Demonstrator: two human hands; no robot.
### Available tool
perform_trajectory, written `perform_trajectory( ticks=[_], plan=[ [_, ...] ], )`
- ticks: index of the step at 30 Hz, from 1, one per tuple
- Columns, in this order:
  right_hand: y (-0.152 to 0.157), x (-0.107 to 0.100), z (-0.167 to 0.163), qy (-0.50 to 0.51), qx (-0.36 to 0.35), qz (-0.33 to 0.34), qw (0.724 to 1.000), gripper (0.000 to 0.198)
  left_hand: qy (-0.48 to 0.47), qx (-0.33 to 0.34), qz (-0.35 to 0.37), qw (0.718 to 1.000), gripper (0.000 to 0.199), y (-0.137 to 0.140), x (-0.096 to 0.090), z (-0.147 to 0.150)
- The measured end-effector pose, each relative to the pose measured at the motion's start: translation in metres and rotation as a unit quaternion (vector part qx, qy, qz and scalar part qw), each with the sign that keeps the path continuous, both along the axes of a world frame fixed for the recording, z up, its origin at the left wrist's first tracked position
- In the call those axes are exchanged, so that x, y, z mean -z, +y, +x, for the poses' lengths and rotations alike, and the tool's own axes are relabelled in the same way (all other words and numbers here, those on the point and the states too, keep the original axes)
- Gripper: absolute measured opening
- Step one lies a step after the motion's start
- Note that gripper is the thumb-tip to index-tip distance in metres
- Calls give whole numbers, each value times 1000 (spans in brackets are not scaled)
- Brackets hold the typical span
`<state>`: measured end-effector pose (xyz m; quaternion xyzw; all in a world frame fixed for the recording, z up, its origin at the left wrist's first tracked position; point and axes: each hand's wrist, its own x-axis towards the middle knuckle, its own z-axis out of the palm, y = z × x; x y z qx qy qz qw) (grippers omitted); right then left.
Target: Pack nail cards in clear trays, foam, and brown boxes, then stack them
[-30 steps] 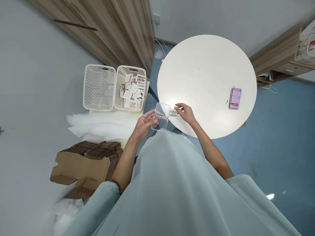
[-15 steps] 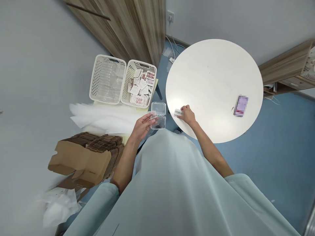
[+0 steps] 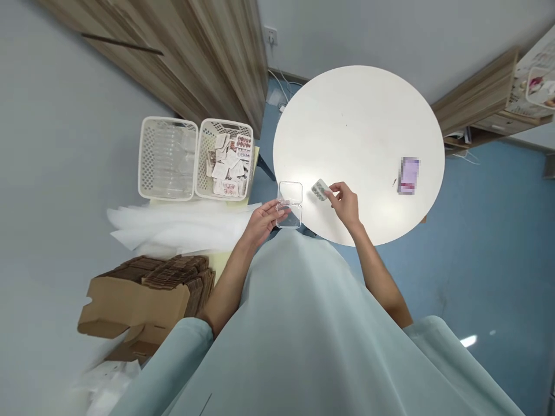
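Observation:
My left hand (image 3: 263, 223) is closed on the left side of a clear plastic case (image 3: 289, 193), its hinged lid lying open. The case is at the near left edge of the round white table (image 3: 359, 115). Between the thumb and fingers of my right hand (image 3: 346, 203) is a small pale card (image 3: 319, 189) with two rows of greenish-grey oval pieces. The card is tilted and held over the table, just right of the case. I cannot make out exactly what the oval pieces are.
Left stand two white baskets: one with clear plastic cases (image 3: 169, 159), one with small printed cards (image 3: 229, 167). Below them lie white foam sheets (image 3: 173, 225) and stacked flat cardboard boxes (image 3: 134, 300). A blurred purple item (image 3: 409, 175) rests on the table's right side.
My right hand has lifted the card and turned it, moving slightly right. The case in my left hand has come closer to the table edge. The whole view has shifted.

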<state>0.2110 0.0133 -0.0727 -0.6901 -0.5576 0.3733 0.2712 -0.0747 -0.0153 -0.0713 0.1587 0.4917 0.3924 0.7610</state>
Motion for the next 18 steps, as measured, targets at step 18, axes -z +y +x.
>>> perform_trajectory(
  ticks=[18],
  plan=[
    [-30,-51,20,98,-118,-17,988,26,-56,102,24,993,40,20,-9,75]
  ],
)
